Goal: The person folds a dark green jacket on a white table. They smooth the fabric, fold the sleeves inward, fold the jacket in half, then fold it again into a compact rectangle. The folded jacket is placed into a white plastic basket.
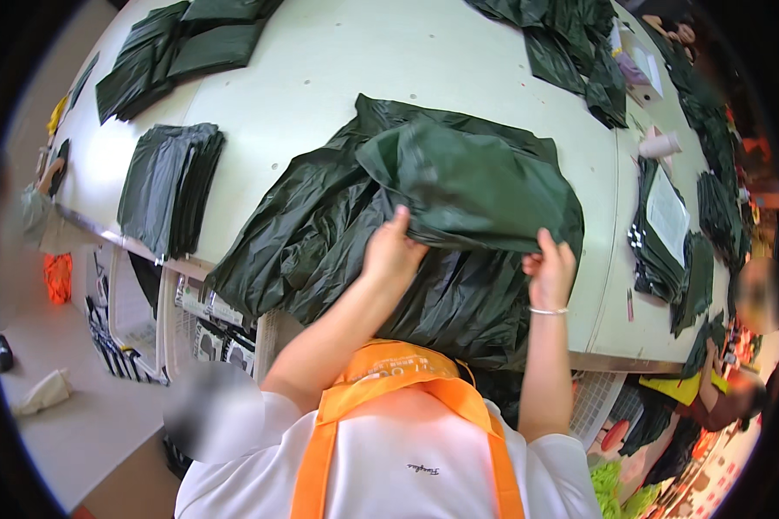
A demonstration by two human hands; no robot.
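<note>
- My left hand (395,253): thumb up against the near edge of a raised fold (476,186) of dark green, smooth, sheet-like material; fingers mostly hidden, so I cannot tell how firmly they close.
- My right hand (549,268): thumb and fingertips pinching the same fold near its right-hand corner; thin pale bracelet (549,310) round the wrist.
- The fold bulges up between and beyond my hands — over a wide, crinkled, glossy dark green spread (290,229) directly in front of me. Whether fold and spread are one piece, I cannot tell.
- Spread lies on a broad white tabletop (337,60), its near part hanging over the edge toward my bright orange apron (389,368).
- Left of the spread, apart from it: a neat stack of folded dark green pieces (169,190); farther off, more folded dark bundles (216,48).
- Far right: a loose dark green heap (571,52), a white box (639,69) beside it.
- Nearer on the right: a white sheet (667,216) on folded dark pieces, a pale cylinder (659,145) close by.
- Below the table's left edge — white plastic baskets (138,329).
</note>
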